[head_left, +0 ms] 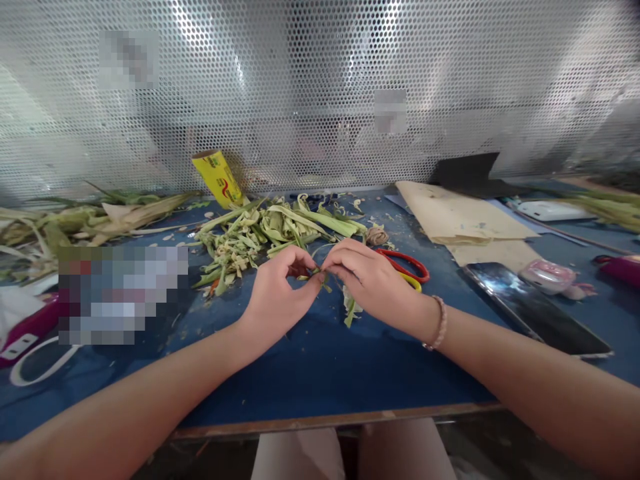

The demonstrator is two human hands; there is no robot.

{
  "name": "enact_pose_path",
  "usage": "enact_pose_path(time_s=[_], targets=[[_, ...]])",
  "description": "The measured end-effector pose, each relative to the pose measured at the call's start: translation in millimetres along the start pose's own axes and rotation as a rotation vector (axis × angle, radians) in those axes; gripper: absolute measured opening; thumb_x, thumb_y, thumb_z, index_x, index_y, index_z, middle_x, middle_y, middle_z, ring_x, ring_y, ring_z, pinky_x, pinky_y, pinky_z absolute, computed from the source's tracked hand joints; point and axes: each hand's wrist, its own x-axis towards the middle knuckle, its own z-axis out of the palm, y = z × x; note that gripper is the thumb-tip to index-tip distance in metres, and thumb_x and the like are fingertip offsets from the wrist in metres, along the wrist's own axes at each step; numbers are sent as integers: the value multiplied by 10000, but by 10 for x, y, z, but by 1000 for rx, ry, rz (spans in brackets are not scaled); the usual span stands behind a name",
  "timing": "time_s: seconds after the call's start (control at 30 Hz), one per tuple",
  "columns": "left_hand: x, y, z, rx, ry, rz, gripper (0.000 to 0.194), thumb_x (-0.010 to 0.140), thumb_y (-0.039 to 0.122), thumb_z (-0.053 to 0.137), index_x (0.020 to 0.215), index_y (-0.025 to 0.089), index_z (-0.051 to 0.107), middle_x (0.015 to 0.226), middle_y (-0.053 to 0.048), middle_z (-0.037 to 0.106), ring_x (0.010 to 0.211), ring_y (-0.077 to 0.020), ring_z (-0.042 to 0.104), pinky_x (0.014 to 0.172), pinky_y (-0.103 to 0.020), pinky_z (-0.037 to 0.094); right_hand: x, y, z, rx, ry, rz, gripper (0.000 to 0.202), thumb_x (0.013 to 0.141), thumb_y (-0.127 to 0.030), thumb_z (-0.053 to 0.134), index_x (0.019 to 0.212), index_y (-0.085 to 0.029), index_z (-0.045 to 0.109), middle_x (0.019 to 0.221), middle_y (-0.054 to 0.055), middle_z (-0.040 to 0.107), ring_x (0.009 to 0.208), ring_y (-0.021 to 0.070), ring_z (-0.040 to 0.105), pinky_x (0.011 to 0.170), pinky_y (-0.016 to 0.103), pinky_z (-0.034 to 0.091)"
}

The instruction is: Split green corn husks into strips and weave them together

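Above the middle of the blue table, my left hand (280, 287) and my right hand (383, 287) meet fingertip to fingertip. Both pinch a thin green-brown plant strip (325, 273), mostly hidden by the fingers. A pale green leaf piece (351, 312) shows below my right hand; whether it is joined to the strip I cannot tell. Just beyond the hands lies a heap of pale green leaf strips (280, 223). At its right end sits a small brown coil (377, 236). A red handle loop (413, 265), with yellow beside it, is partly covered by my right hand.
A yellow tube (219, 179) leans near the perforated metal panel (320, 87) at the back. Dry leaves (85, 223) lie on the left. To the right are brown paper sheets (460, 213), a phone (530, 307) and a pink case (549, 275). The table edge (340, 419) is nearest me.
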Motion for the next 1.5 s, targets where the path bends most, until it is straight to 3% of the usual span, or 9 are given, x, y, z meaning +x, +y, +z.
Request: enact_pose_path(time_s=[0.17, 0.5, 0.73, 0.9, 1.03, 1.2, 1.37, 1.5], targets=[[2, 33, 6, -17, -4, -26, 44, 641, 174, 546, 682, 171, 530, 671, 0, 559, 618, -114, 533, 604, -241, 446, -10, -16, 47, 15, 13, 24, 177, 849, -88, 365, 832, -171, 520, 819, 52, 536, 785, 141, 508, 728, 304, 456], [23, -12, 35, -140, -20, -253, 69, 642, 226, 573, 638, 158, 585, 600, 7, 565, 514, -88, 469, 471, -207, 363, -9, 0, 100, 68, 54, 31, 167, 840, -65, 364, 797, -169, 487, 802, 45, 509, 792, 137, 484, 738, 286, 433], [40, -89, 44, -157, -44, -303, 100, 651, 266, 580, 648, 166, 591, 577, 12, 544, 494, -84, 439, 434, -204, 308, 20, 21, 113, 153, 28, 184, 110, 818, -104, 437, 785, -162, 525, 802, 34, 541, 768, 121, 517, 712, 259, 438], [34, -88, 40, -177, -52, -289, 136, 662, 300, 583, 645, 165, 582, 592, 7, 532, 511, -81, 434, 436, -201, 301, 33, 63, 31, 326, 3, 297, 171, 814, -131, 417, 926, -147, 546, 859, 47, 610, 763, 117, 570, 660, 246, 471], [34, -87, 39, -195, -54, -262, 138, 670, 307, 576, 663, 169, 584, 588, 17, 519, 507, -78, 429, 445, -202, 308, 58, 107, -68, 466, -69, 307, 201, 811, -119, 399, 904, -161, 572, 889, 45, 638, 835, 126, 595, 727, 266, 487], [47, -92, 50, -184, -64, -289, 112, 660, 283, 579, 655, 172, 576, 571, 26, 515, 490, -77, 427, 445, -203, 318, 86, 167, -98, 559, -70, 343, 185, 778, -94, 458, 890, -165, 588, 901, 38, 652, 858, 128, 609, 779, 278, 493], [45, -67, 61, -211, -90, -247, 88, 642, 244, 608, 670, 166, 580, 621, 18, 554, 528, -82, 468, 482, -198, 364, 95, 155, -76, 437, 61, 324, 106, 751, -117, 546, 830, -171, 593, 832, 25, 638, 745, 114, 610, 672, 246, 506], [34, -53, 68, -237, -158, -218, 82, 649, 229, 607, 693, 161, 595, 645, 15, 565, 539, -78, 482, 482, -190, 373, 92, 94, -85, 202, 112, 159, 57, 739, -123, 583, 741, -175, 606, 746, 9, 625, 723, 116, 585, 663, 244, 486]])
